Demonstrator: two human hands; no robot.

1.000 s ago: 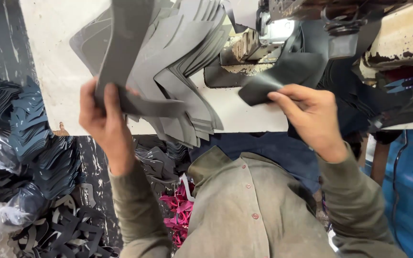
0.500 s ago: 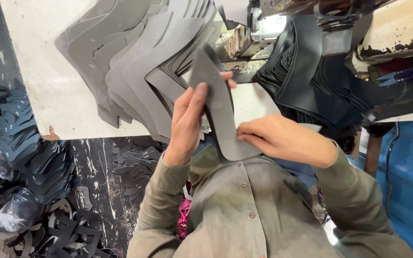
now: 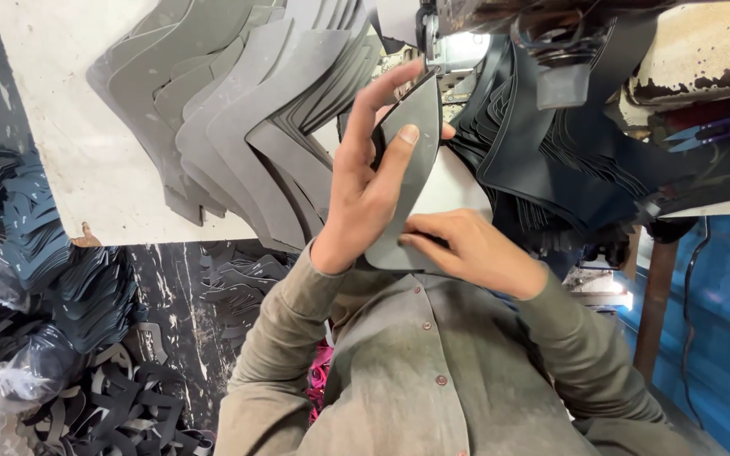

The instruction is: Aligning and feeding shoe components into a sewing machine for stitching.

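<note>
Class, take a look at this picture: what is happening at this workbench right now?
A person at a white table holds one curved grey cut piece in both hands. The left hand grips its upper part, thumb pressed on the face, while the right hand pinches its lower end. A fanned stack of similar grey pieces lies to the left, black pieces to the right, beside a lit sewing machine. More dark offcuts sit on the floor.

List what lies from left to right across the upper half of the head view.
Pale table top → fanned grey cut pieces → left hand → grey piece held by both hands → stacked black pieces → rusty cream machine part.
</note>
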